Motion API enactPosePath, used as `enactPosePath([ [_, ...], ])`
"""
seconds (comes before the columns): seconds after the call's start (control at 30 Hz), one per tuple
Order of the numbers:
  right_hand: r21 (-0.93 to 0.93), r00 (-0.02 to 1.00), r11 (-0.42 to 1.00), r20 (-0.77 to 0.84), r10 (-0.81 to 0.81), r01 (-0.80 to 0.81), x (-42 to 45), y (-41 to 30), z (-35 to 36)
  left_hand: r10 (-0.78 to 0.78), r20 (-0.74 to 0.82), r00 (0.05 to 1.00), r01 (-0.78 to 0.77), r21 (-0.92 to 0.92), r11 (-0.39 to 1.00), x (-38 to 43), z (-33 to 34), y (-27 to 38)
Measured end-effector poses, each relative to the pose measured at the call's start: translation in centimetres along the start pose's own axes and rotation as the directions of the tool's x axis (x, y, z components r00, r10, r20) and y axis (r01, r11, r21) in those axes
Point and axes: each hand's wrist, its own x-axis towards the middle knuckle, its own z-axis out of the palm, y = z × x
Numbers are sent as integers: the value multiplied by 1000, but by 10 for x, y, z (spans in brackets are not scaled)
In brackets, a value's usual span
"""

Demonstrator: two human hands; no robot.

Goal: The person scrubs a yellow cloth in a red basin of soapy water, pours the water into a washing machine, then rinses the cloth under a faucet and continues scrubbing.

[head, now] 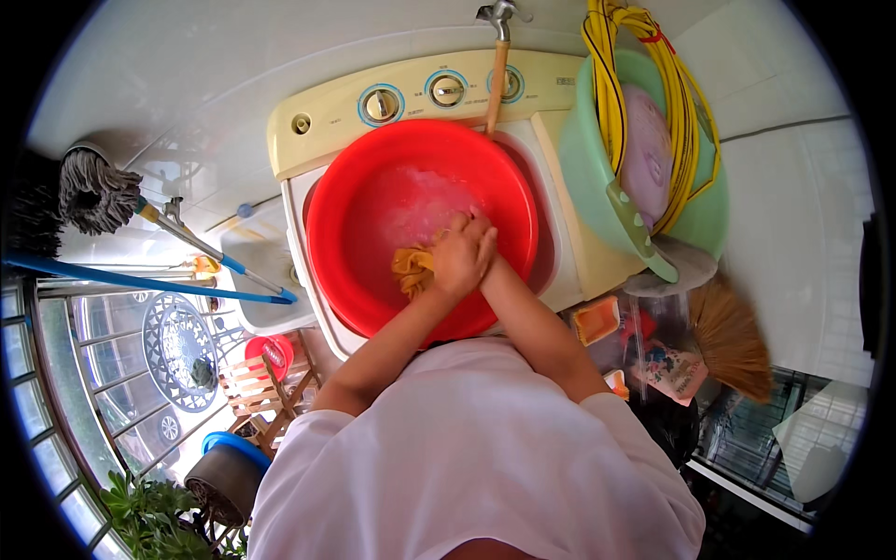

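Note:
A red plastic basin (420,140) holds cloudy, foamy water (427,192) and sits over the open tub of a cream twin-tub washing machine (315,150). Inside it, my left hand (456,257) and my right hand (488,241) are pressed together just above the water. A wet yellow cloth (413,269) is squeezed between them, and a loose bunch of it hangs out to the left of my left wrist. The fingers of my right hand are partly hidden behind my left, as is much of the cloth.
A metal tap (502,19) with a tan hose (498,87) is behind the basin. At right, a green tub (584,175) holds coiled yellow hose (607,91) and a lilac basin (644,150). A straw broom (731,336) stands below; a mop (98,189) leans at left.

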Motion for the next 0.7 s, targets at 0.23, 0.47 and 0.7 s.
enactPosePath([
  [0.23,-219,615,975,-763,-201,46,13,0,-5,-182,78,980,178,61,982,33,-21,-20],
  [0.47,-186,671,982,-733,-110,-43,5,-17,-25,-70,-55,996,84,348,934,29,6,-55],
  [0.7,159,974,964,110,198,-214,4,-39,-79,380,93,920,-333,-323,886,-12,4,22],
])
